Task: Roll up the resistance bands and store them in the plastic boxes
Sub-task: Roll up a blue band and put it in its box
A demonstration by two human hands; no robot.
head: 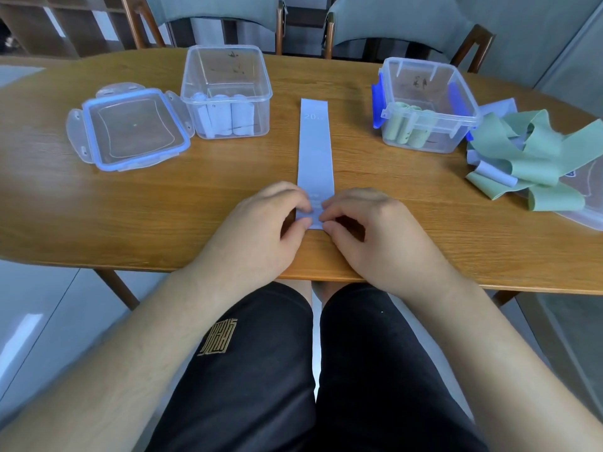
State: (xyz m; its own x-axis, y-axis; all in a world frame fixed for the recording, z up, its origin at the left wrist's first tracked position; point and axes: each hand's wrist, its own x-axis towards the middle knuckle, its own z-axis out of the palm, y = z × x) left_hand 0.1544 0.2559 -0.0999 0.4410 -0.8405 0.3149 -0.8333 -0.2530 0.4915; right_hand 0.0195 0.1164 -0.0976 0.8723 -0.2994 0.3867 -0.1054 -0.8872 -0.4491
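A pale blue resistance band (316,148) lies flat on the wooden table (130,207). It runs straight from close to the near edge toward the far edge, about midway between the left and right ends. Both hands are at its near end. The left hand (261,230) has its fingers curled down onto the left side of the strip and its thumb tucked against the end. The right hand (372,230) mirrors it on the right side, so each hand pinches the band's near end between thumb and fingertips. The fingers hide that end, so I cannot tell whether any of it is already turned over. Toward the far edge, left of the band, stands an open clear box (225,70) holding rolled blue bands (228,115) set upright side by side. Its lid (130,125), clear with a blue seal, lies flat just beside it on the left. Right of the band, also toward the far edge, stands a second box (424,76) with blue clasps, and rolled green bands (408,132) stand inside it. At the right end of the table, touching that box, sits a loose heap of unrolled bands (528,148), mostly green with a few pale blue. It rests partly on another clear lid (584,207). Two grey chairs (391,21) stand behind the far edge, and the person's black shorts (326,370) show below the near edge.
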